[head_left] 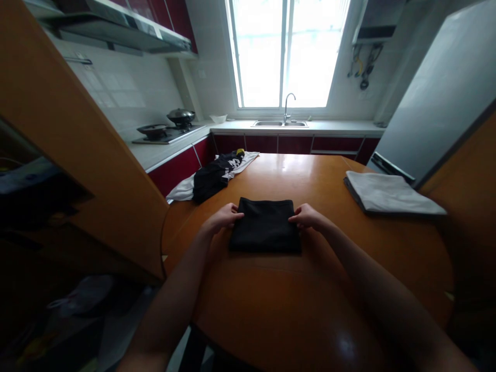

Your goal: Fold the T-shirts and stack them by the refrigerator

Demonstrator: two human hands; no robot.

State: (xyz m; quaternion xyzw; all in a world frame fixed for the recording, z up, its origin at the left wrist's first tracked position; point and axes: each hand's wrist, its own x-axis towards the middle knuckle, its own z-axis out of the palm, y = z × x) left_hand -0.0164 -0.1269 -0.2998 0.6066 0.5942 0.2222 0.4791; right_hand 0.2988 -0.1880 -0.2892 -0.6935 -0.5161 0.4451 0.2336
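A black cloth (pixel 265 227), folded into a neat near-rectangle, lies flat on the wooden table (pixel 271 305) in front of me. My left hand (pixel 227 217) pinches its left edge near the upper corner, thumb on top. On the opposite side my right hand (pixel 307 217) grips the right edge in the same way, thumb over the fabric. The fingers under the cloth's edges are partly hidden.
Rumpled black and white clothes (pixel 213 178) lie at the table's back left. A folded white and grey cloth (pixel 391 192) rests at the right. Beyond are a counter with a sink (pixel 267 124), a stove (pixel 170 135) with pans, and a fridge (pixel 437 88).
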